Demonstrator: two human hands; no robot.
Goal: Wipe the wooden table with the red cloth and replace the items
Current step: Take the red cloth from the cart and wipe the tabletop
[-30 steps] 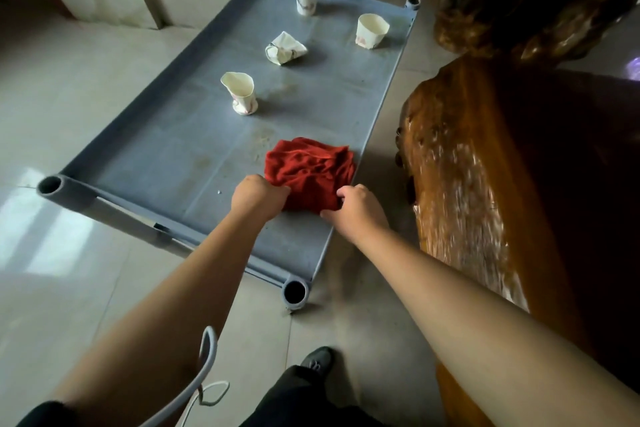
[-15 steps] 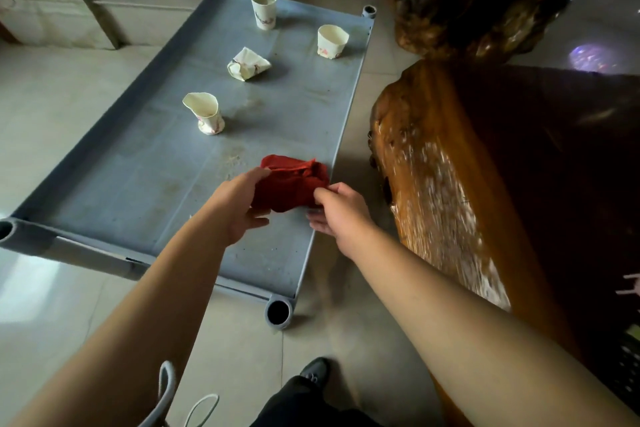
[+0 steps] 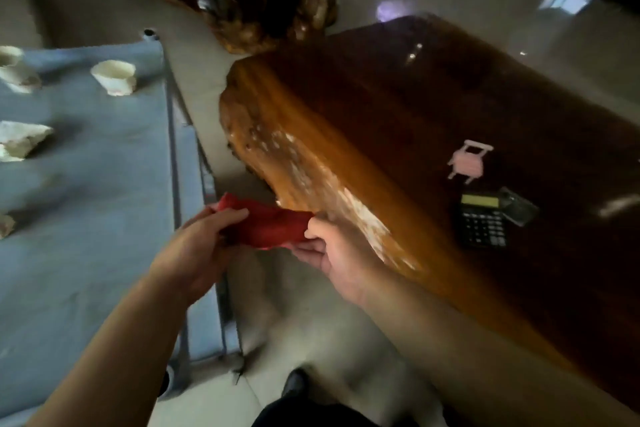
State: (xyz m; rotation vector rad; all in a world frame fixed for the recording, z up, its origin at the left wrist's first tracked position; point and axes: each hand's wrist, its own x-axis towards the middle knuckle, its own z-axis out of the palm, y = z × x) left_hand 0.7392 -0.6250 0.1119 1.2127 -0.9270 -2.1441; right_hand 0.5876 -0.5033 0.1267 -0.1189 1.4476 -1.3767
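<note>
Both hands pinch the crumpled red cloth (image 3: 268,227) – left hand (image 3: 201,250) gripping its left end, right hand (image 3: 334,253) its right end – off any surface, between the grey plastic shelf board (image 3: 104,201) and the glossy brown wooden table (image 3: 433,121); a black calculator (image 3: 483,224) and small pink toy chair (image 3: 467,163) sit near the table's right edge; white paper cups (image 3: 116,78) stand on the board.

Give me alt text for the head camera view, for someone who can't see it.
Two bare hands, left hand and right hand, hold a red cloth stretched between them, beside the edge of a glossy wooden table. A calculator and a small pink toy chair sit on the table; a grey tray with crumpled paper cups lies to the left.
</note>
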